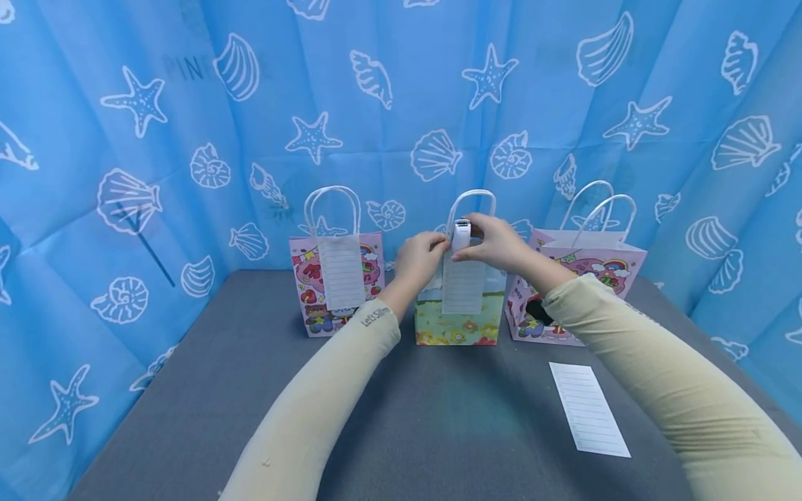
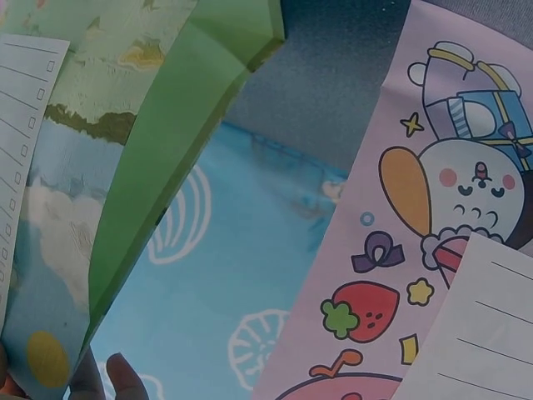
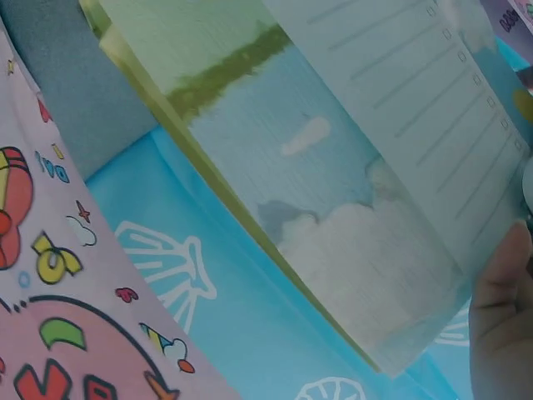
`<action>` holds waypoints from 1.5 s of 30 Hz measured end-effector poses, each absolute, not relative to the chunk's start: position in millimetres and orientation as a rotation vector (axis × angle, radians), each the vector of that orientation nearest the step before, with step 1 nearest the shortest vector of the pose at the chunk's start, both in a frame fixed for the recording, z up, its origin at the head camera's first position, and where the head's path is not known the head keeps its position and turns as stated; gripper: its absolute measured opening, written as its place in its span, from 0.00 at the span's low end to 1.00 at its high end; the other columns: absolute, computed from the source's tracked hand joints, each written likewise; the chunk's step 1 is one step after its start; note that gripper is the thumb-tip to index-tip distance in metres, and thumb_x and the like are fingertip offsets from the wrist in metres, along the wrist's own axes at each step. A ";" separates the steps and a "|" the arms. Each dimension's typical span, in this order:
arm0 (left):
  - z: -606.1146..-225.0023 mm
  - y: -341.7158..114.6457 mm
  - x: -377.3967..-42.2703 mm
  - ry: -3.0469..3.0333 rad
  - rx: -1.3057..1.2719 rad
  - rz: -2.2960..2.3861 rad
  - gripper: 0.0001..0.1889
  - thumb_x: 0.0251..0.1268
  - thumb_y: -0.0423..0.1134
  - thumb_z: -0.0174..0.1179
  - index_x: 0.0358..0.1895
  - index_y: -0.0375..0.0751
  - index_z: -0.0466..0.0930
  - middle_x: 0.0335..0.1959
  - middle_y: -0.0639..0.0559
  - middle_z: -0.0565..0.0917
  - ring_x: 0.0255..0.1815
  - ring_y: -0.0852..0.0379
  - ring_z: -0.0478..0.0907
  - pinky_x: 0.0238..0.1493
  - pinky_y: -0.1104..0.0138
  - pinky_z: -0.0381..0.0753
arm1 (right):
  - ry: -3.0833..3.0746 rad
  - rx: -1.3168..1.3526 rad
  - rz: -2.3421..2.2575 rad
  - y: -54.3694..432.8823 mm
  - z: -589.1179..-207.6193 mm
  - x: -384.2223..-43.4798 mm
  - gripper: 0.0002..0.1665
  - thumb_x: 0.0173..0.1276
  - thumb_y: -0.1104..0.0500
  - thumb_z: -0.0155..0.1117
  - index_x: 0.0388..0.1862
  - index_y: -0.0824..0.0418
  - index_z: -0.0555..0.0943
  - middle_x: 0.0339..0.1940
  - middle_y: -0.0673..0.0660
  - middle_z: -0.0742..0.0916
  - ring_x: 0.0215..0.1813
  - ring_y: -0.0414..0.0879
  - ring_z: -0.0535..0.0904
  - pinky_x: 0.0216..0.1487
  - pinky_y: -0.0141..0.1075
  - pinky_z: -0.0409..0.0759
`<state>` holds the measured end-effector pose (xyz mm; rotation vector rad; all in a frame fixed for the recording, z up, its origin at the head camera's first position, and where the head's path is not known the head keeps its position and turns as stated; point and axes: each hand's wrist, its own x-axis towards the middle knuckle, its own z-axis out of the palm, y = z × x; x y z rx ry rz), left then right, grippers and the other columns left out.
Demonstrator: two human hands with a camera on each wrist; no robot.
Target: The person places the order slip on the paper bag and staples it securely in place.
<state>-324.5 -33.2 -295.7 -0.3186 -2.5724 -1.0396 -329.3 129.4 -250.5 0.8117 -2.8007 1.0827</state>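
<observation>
In the head view, a green and blue paper gift bag (image 1: 460, 330) with white handles stands in the middle, a lined paper slip (image 1: 462, 292) hanging flat over its front. My left hand (image 1: 418, 263) pinches the slip and the bag's top edge at the left. From the right, my right hand (image 1: 498, 243) grips a small white stapler (image 1: 461, 235) set upright over the slip's top end. The left wrist view shows fingertips (image 2: 125, 379) beside the bag's upper edge. A thumb (image 3: 504, 292) appears at the slip's top in the right wrist view.
A pink cartoon gift bag (image 1: 307, 278) with its own lined slip (image 1: 341, 275) stands at left. Another pink bag (image 1: 579, 261) is at right, partly behind the right forearm. One loose lined slip (image 1: 589, 407) lies on the grey table (image 1: 438, 445). A blue shell-print curtain (image 1: 401, 104) hangs behind.
</observation>
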 end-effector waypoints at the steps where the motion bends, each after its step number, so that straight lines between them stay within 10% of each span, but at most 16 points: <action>1: -295.8 -33.0 -324.7 -2.574 -0.320 -1.039 0.13 0.73 0.45 0.55 0.52 0.48 0.85 0.48 0.53 0.85 0.44 0.57 0.80 0.44 0.64 0.77 | -2.811 0.818 1.074 129.7 -249.8 -330.2 0.33 0.61 0.63 0.72 0.63 0.70 0.70 0.58 0.69 0.79 0.62 0.61 0.74 0.59 0.53 0.73; 21: -295.2 -30.3 -325.3 -2.603 -0.307 -1.075 0.14 0.72 0.49 0.55 0.51 0.49 0.85 0.46 0.55 0.85 0.36 0.58 0.76 0.35 0.66 0.73 | -2.859 0.835 0.932 133.2 -255.1 -333.9 0.37 0.58 0.62 0.75 0.63 0.69 0.68 0.56 0.69 0.79 0.53 0.61 0.77 0.51 0.51 0.77; 45: -293.2 -27.2 -320.1 -2.576 -0.275 -1.157 0.13 0.71 0.46 0.57 0.49 0.46 0.85 0.44 0.53 0.85 0.43 0.57 0.80 0.47 0.62 0.77 | -2.839 0.870 1.062 136.0 -253.9 -332.4 0.41 0.57 0.66 0.75 0.65 0.71 0.63 0.48 0.68 0.80 0.46 0.58 0.79 0.45 0.47 0.80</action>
